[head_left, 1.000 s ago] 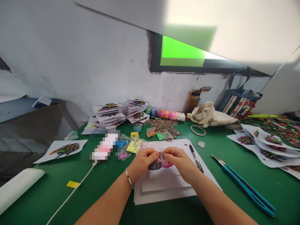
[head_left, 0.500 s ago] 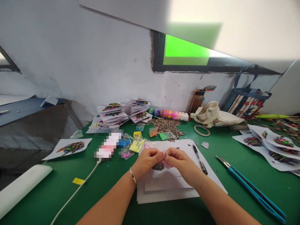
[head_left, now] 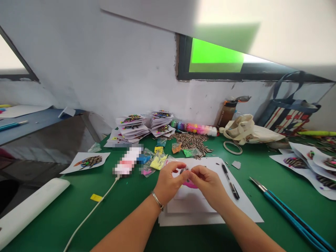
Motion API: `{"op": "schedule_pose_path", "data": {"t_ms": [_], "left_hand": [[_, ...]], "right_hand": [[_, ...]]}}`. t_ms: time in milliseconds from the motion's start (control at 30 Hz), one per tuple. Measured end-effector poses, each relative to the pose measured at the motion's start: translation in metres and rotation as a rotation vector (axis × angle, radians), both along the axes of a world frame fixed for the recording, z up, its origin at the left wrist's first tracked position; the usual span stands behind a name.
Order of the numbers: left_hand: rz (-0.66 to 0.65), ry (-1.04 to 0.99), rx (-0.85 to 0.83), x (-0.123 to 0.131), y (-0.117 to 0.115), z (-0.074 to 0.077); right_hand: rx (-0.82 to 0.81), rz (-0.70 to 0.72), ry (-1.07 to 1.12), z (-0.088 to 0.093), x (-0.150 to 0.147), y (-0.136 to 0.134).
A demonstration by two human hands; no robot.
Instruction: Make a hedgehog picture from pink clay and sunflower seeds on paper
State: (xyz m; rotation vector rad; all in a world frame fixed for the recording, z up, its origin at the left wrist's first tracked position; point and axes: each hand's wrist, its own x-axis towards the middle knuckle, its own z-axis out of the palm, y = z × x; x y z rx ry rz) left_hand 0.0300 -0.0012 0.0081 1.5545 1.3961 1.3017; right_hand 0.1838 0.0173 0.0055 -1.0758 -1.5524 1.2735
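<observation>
My left hand (head_left: 170,182) and my right hand (head_left: 207,183) meet over a stack of white paper (head_left: 191,218). The fingertips of both are closed on a small plastic bag (head_left: 183,170) with something dark in it, mostly hidden by the fingers. Under the fingers, a bright pink shape (head_left: 191,184) shows on the top sheet. A black pen (head_left: 230,182) lies on the paper, right of my right hand. Beyond my left hand are small bags of yellow clay (head_left: 159,162), blue clay (head_left: 144,159), orange clay (head_left: 176,148) and green clay (head_left: 189,153).
Striped seeds (head_left: 193,141) lie heaped at the back, near stacked seed pictures (head_left: 133,129). Blue tweezers (head_left: 288,211) and a tape roll (head_left: 232,147) lie to the right, more pictures (head_left: 301,162) beyond. A white cable (head_left: 91,210) and a long white object (head_left: 36,213) are left.
The dark bag has been lifted and turned between my fingers, uncovering more of the pink shape. My left fingers have shifted up. The whole view has swung slightly left.
</observation>
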Motion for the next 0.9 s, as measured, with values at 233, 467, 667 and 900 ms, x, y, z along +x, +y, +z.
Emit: {"op": "schedule_pose_path", "data": {"t_ms": [233, 467, 667, 900], "left_hand": [[-0.106, 0.006, -0.022, 0.002, 0.000, 0.004], [-0.039, 0.093, 0.042, 0.004, 0.000, 0.006], [0.034, 0.121, 0.067, 0.004, 0.002, 0.002], [0.059, 0.204, 0.131, 0.005, 0.002, -0.004]], "right_hand": [[0.053, 0.209, -0.065, 0.001, 0.006, 0.003], [0.040, 0.065, -0.103, -0.002, 0.003, 0.004], [0.209, -0.116, -0.261, -0.001, -0.004, 0.005], [0.494, -0.156, -0.438, -0.007, -0.002, 0.006]]}}
